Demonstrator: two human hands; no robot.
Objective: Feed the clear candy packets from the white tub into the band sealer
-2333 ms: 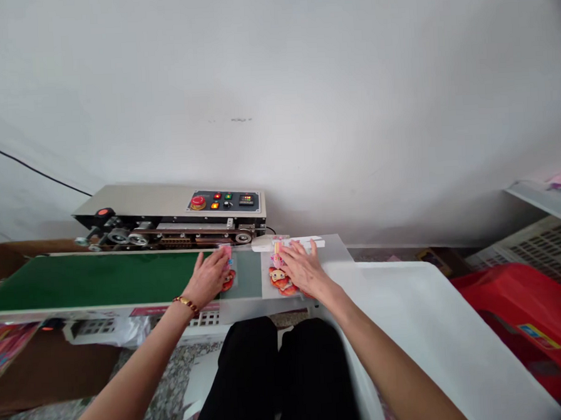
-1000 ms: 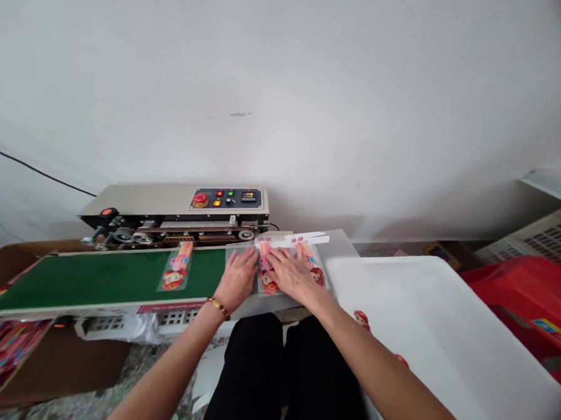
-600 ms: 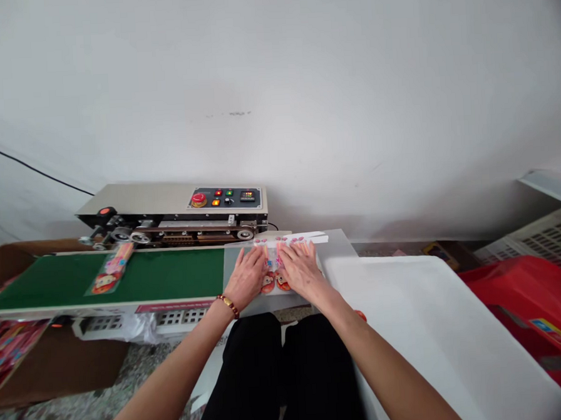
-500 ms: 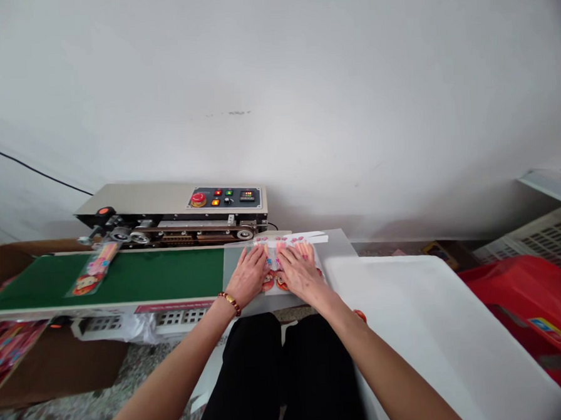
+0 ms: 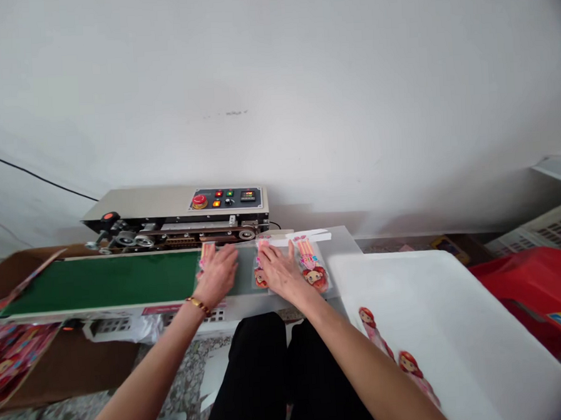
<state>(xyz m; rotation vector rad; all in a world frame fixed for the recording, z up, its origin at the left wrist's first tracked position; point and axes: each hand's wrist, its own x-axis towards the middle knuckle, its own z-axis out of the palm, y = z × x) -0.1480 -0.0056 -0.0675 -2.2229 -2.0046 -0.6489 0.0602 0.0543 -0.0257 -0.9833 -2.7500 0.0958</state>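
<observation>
My left hand (image 5: 217, 275) lies over a clear packet (image 5: 208, 247) of striped sticks at the right end of the green conveyor belt (image 5: 115, 281). Its fingers reach forward over the packet, which it partly covers. My right hand (image 5: 281, 269) rests with its fingers spread on a second packet (image 5: 260, 278), on the grey plate (image 5: 341, 247) beside the belt. Just right of that hand, a third packet (image 5: 314, 268) with a red-haired doll picture lies uncovered. Behind the belt stands a band sealing machine (image 5: 167, 203) with its panel lights lit.
Another packet (image 5: 28, 283) tilts over the belt's far left end. Below is a cardboard box (image 5: 77, 365) with many packets. Doll-shaped pieces (image 5: 374, 330) lie on the white table (image 5: 436, 314) at right. A red container (image 5: 529, 285) stands beyond it.
My left hand has moved left with one packet to the belt. My right hand has shifted slightly left, baring the third packet. The packet on the belt has travelled to its left end.
</observation>
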